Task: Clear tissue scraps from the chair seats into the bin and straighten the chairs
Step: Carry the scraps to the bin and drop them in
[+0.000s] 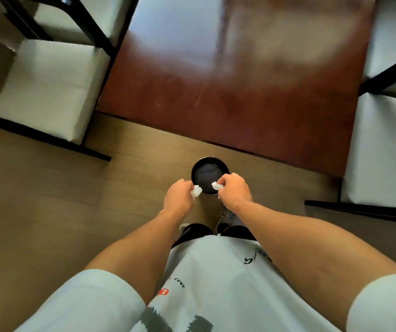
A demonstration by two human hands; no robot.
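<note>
Binning step: the left hand [179, 196] pinches one tissue scrap [196, 191], the right hand [234, 190] another [216, 186], over the round bin [210, 174]. Next, release both inside the rim; the left one hangs at its eight o'clock edge.

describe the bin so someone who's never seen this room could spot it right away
Start at the dark reddish-brown wooden table between the pale cushioned chairs. Just off its near edge, on the tan floor, stands the small round black bin, below both hands. It is the only round, dark, open-topped thing there.
</note>
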